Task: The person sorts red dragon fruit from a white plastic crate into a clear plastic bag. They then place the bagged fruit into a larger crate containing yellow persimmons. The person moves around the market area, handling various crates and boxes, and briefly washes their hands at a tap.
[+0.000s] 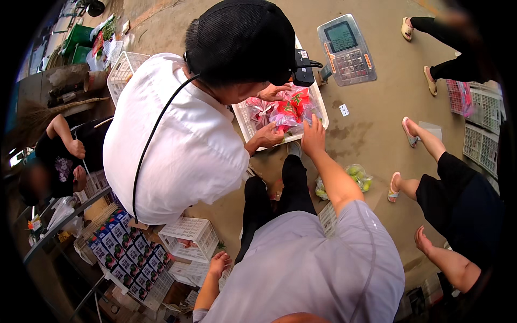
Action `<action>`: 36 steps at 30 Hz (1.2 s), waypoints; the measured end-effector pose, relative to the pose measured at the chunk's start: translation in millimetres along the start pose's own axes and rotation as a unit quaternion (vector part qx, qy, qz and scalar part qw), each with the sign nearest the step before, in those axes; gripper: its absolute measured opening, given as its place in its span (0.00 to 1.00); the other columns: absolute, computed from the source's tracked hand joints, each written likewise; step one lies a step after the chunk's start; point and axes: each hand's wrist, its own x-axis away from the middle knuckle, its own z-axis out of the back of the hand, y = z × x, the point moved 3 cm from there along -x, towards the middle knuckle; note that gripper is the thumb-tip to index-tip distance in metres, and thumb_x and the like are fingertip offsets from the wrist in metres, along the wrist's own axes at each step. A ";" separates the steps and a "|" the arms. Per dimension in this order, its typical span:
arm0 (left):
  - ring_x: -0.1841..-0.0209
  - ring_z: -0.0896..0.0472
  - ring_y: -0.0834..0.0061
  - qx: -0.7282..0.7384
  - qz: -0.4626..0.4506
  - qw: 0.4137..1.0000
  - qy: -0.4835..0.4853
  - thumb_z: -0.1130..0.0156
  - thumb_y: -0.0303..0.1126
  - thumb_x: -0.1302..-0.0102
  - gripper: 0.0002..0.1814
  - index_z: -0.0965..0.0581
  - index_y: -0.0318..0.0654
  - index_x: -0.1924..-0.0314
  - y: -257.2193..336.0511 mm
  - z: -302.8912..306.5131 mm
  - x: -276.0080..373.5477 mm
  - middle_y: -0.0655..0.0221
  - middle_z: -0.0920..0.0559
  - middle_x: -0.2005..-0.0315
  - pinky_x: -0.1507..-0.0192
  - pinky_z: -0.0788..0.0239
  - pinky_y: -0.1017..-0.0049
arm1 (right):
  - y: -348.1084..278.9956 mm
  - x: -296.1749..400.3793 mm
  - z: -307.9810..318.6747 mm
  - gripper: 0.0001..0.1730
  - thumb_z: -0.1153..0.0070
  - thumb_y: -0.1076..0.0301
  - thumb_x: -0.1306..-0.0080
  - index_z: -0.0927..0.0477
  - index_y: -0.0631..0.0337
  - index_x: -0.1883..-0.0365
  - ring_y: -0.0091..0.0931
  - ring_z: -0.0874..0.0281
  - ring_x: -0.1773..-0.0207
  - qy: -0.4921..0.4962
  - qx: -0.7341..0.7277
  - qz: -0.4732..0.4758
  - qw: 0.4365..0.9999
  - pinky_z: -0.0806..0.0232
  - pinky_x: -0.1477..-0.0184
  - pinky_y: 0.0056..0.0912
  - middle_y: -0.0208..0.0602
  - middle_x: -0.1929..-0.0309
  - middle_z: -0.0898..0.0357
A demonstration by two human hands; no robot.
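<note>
My right hand point(313, 134) reaches forward to the near right rim of a white plastic basket point(324, 117), its fingers spread at the edge of clear plastic bags point(297, 107) with red and green printing. No firm grip shows. My left hand point(220, 263) hangs low at my left side, fingers loosely bent, with nothing seen in it. A person in a white shirt and black cap leans over the basket from the left. Both of that person's hands are on the bags, one at the far side and one near the front rim.
An electronic scale display point(347, 50) stands beyond the basket. Bagged green produce point(357, 177) lies on the floor at right, near a playing card point(344, 110). White crates point(192, 236) and stacked printed cartons point(131, 254) are at lower left. Other people stand at right and far left.
</note>
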 end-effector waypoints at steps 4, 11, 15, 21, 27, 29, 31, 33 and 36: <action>0.61 0.18 0.73 0.006 -0.027 0.999 -0.026 0.40 0.37 0.32 0.24 0.32 0.43 0.38 14.0 -7.5 -20.7 0.72 0.18 0.60 0.62 0.26 0.70 | 21.5 41.7 17.9 0.28 0.42 0.67 0.40 0.31 0.57 0.40 0.46 0.46 0.29 -0.068 0.011 -0.061 0.996 0.45 0.32 0.50 0.48 0.28 0.48; 0.65 0.19 0.76 0.017 -0.094 0.994 -0.048 0.40 0.37 0.32 0.25 0.32 0.42 0.37 51.2 -24.0 -27.6 0.73 0.19 0.63 0.65 0.26 0.73 | 53.0 110.0 48.9 0.18 0.45 0.65 0.38 0.23 0.58 0.50 0.45 0.34 0.37 -0.189 0.055 -0.094 0.976 0.35 0.39 0.48 0.49 0.36 0.36; 0.65 0.19 0.77 0.022 -0.113 0.992 -0.048 0.40 0.37 0.31 0.26 0.33 0.41 0.36 61.6 -22.5 -36.0 0.73 0.19 0.63 0.67 0.27 0.74 | 55.5 131.2 62.8 0.15 0.47 0.65 0.38 0.21 0.58 0.53 0.45 0.29 0.41 -0.190 0.036 -0.124 0.973 0.32 0.41 0.46 0.49 0.42 0.29; 0.64 0.19 0.75 0.007 -0.139 0.989 -0.040 0.41 0.38 0.31 0.26 0.31 0.40 0.36 65.7 -21.8 -46.9 0.72 0.18 0.61 0.66 0.27 0.74 | 67.2 152.8 49.4 0.16 0.47 0.64 0.38 0.18 0.57 0.53 0.45 0.26 0.44 -0.202 0.011 -0.151 0.967 0.30 0.43 0.47 0.50 0.45 0.26; 0.58 0.18 0.71 -0.018 -0.174 0.984 -0.038 0.41 0.39 0.31 0.27 0.32 0.40 0.35 62.6 -13.6 -56.3 0.68 0.18 0.54 0.61 0.25 0.69 | 62.7 156.1 36.8 0.17 0.43 0.63 0.40 0.18 0.58 0.54 0.46 0.24 0.46 -0.197 -0.035 -0.144 0.969 0.30 0.44 0.47 0.50 0.49 0.23; 0.58 0.18 0.70 -0.034 -0.179 0.983 -0.032 0.41 0.39 0.31 0.27 0.32 0.40 0.35 58.4 -10.6 -51.8 0.67 0.19 0.53 0.59 0.25 0.68 | 56.4 152.5 40.5 0.17 0.42 0.62 0.40 0.17 0.59 0.54 0.46 0.23 0.47 -0.191 -0.051 -0.143 0.970 0.30 0.44 0.47 0.51 0.51 0.21; 0.57 0.18 0.70 -0.052 -0.183 0.981 -0.031 0.41 0.39 0.31 0.27 0.32 0.40 0.35 60.3 -10.3 -35.9 0.67 0.19 0.52 0.58 0.25 0.67 | 51.9 149.4 48.8 0.17 0.42 0.61 0.40 0.17 0.59 0.55 0.46 0.22 0.49 -0.185 -0.066 -0.136 0.971 0.29 0.45 0.47 0.51 0.54 0.19; 0.57 0.18 0.70 -0.036 -0.178 0.983 -0.038 0.41 0.39 0.31 0.27 0.32 0.40 0.35 60.9 -4.4 -37.3 0.67 0.19 0.52 0.57 0.25 0.67 | 46.5 148.9 55.6 0.18 0.41 0.60 0.40 0.17 0.60 0.55 0.45 0.22 0.48 -0.186 -0.072 -0.146 0.969 0.29 0.46 0.47 0.51 0.55 0.19; 0.56 0.19 0.70 -0.022 -0.178 0.983 -0.041 0.41 0.40 0.31 0.27 0.32 0.40 0.35 60.8 4.7 -38.8 0.68 0.19 0.53 0.57 0.25 0.67 | 39.1 151.2 64.0 0.19 0.40 0.59 0.40 0.18 0.61 0.55 0.45 0.22 0.49 -0.196 -0.087 -0.165 0.963 0.29 0.46 0.47 0.51 0.54 0.18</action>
